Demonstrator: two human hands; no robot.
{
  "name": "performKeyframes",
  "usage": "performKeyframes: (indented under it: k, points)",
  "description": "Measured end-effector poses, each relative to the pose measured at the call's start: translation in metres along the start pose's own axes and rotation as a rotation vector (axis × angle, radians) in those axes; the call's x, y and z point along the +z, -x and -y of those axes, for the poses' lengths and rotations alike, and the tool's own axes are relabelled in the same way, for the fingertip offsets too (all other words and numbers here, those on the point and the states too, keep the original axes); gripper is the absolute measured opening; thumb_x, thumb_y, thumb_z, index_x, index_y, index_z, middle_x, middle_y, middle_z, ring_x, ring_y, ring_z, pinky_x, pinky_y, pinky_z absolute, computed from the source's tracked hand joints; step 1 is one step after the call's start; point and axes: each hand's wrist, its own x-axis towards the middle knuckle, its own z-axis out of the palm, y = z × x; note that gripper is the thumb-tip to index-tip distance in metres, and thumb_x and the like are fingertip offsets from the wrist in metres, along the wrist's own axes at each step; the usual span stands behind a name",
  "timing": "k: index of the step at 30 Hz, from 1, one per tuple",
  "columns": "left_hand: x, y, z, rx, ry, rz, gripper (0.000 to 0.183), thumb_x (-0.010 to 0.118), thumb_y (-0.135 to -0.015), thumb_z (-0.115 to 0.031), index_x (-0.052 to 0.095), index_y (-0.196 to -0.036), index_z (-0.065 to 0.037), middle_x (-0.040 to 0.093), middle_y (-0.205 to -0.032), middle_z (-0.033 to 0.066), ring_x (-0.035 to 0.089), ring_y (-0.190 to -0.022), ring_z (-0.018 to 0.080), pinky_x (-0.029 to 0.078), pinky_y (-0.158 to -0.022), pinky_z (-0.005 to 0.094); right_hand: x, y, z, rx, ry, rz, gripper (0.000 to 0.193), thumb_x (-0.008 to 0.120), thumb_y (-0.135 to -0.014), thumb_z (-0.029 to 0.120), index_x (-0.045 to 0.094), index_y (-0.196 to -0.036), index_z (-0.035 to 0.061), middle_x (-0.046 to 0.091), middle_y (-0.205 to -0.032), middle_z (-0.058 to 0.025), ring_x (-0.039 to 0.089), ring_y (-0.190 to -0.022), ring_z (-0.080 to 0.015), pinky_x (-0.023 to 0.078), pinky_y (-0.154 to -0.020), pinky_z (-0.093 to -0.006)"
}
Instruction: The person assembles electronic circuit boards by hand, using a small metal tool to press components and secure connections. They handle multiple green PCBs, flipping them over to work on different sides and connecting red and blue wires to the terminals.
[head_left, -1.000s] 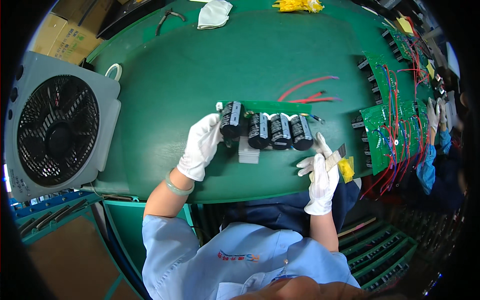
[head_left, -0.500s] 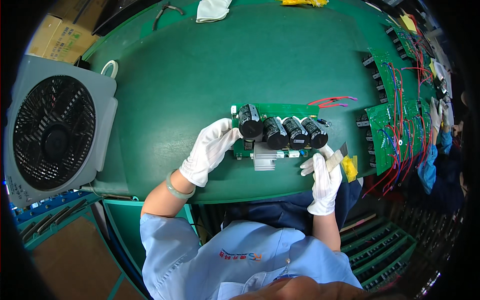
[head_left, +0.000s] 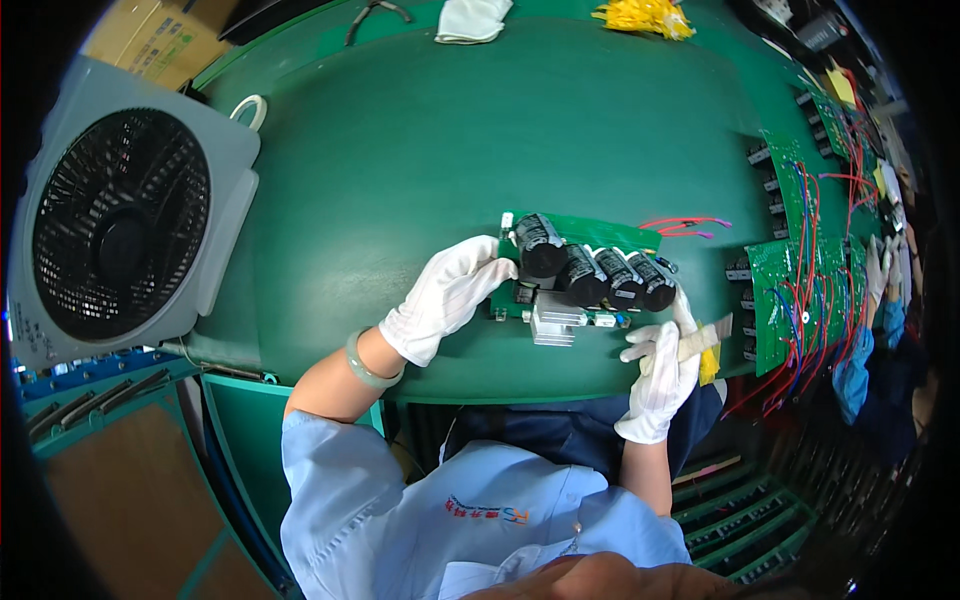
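Observation:
A green circuit board [head_left: 590, 231] with several large black cylindrical capacitors [head_left: 584, 275] and a finned silver heatsink [head_left: 556, 318] is before me at the near side of the table. My white-gloved left hand [head_left: 455, 293] is closed on the board's left edge, fingers beside the leftmost capacitor. At the right, my gloved right hand [head_left: 661, 376] grips a flat tool with a beige handle [head_left: 700, 341] and a thin grey end; its exact kind is unclear. One right finger reaches up to the rightmost capacitor. Red wires [head_left: 685, 226] with purple ends stick out from the board's far right corner.
On the left stands a grey box fan [head_left: 125, 225]. More wired circuit boards [head_left: 775, 300] lie along the right, near another person's gloved hands [head_left: 882, 268]. Pliers [head_left: 376, 18], a white cloth [head_left: 473, 20] and a yellow bundle [head_left: 645, 17] are at the far edge.
The whole view has shifted, so the table's things appear farther right. The board now slants slightly down to the right. Both hands keep their holds.

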Motion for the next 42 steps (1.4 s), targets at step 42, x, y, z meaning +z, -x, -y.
performKeyframes:
  k: [42]
  points:
    - [0.02, -0.034, -0.027, -0.17, 0.234, -0.002, 0.067, 0.079, -0.087, -0.02, 0.051, -0.143, 0.003, 0.061, -0.132, 0.0096, 0.06, -0.113, 0.0162, 0.046, -0.103, 0.031, 0.004, -0.026, 0.011, 0.124, -0.094, 0.256, 0.048, 0.047, -0.105, 0.006, 0.04, -0.152, -0.0046, 0.046, -0.155, -0.017, 0.06, -0.064, -0.007, 0.048, -0.055, -0.0193]
